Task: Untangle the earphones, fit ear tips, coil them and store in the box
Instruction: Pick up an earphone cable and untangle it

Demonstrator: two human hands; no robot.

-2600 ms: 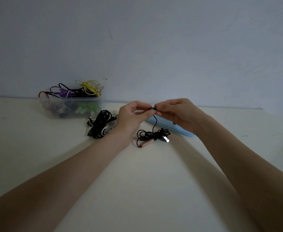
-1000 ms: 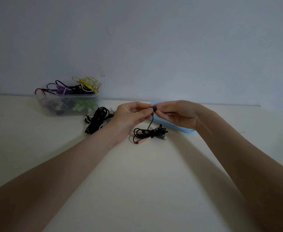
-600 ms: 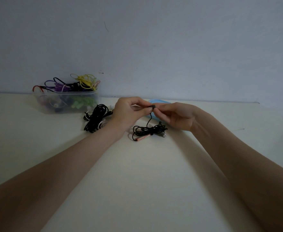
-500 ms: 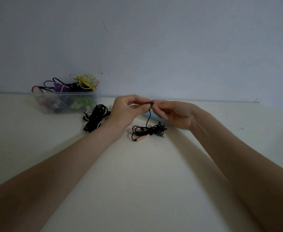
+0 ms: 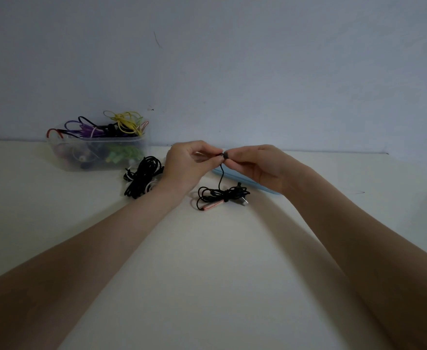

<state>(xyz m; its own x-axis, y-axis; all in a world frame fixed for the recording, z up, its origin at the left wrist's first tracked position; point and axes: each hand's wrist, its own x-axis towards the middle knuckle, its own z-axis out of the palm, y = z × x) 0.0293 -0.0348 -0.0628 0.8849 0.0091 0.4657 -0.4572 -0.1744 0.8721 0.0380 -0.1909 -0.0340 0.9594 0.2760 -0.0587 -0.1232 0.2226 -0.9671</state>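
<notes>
Dim rm: pale wall [image 5: 257,72], cream table [image 5: 207,274]

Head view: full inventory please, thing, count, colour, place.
earbud: 1, black, pinched between both hands above the table.
coiled earphone bundle: 1, black with a pinkish part, on the table below the hands, its cable running up to the earbud.
cable pile: 1, black and white, on the table right of the box.
box: 1, clear plastic, back left by the wall, holding yellow, purple, red, green and black cables.
flat lid-like piece: 1, light blue, on the table behind the right hand.
table: 1, off-white.
left hand: 1, fingers pinching the earbud.
right hand: 1, fingers pinching the earbud.
</notes>
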